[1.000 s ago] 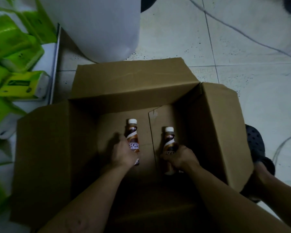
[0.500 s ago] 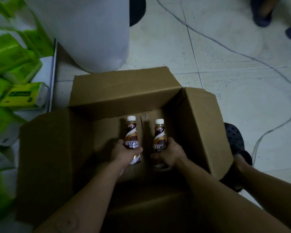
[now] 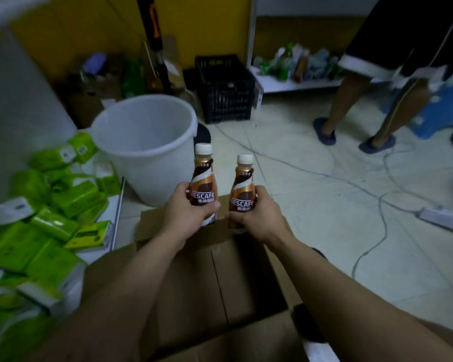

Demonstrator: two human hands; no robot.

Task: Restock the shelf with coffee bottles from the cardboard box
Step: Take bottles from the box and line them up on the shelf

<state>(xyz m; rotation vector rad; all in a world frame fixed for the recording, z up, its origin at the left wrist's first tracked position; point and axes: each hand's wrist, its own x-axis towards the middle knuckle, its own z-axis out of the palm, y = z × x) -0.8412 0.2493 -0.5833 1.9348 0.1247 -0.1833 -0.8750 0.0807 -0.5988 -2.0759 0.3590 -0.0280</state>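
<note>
Two bottles up, one per hand. Left hand (image 3: pixel 186 212) grips the left coffee bottle (image 3: pixel 203 178) with fingers curled round its lower half. Right hand (image 3: pixel 256 218) grips the right coffee bottle (image 3: pixel 243 184) the same way. Both bottles are upright, white caps on top, labels facing the camera. They sit side by side with a narrow gap and are not touching; the left cap is slightly higher in view.

Both are held over the far flap of the cardboard box (image 3: pixel 194 283), forearms running across the open box. No other bottles are visible in the part of the box that shows.

Delta vs 0.5 s ago:
- Bottles were down inside the box and are now lifted clear above its far edge, same grip on each.
- The view has tilted up, so the box drops to the bottom of the frame and the room shows.
- The white bucket (image 3: pixel 147 142) is now seen from its open top, just behind the left bottle.
- The green packs (image 3: pixel 63 199) are on the white shelf (image 3: pixel 114 210) at left.
- A black crate (image 3: pixel 225 90), another person's legs (image 3: pixel 351 100) and a cable (image 3: pixel 377 205) on the tiled floor come into view
</note>
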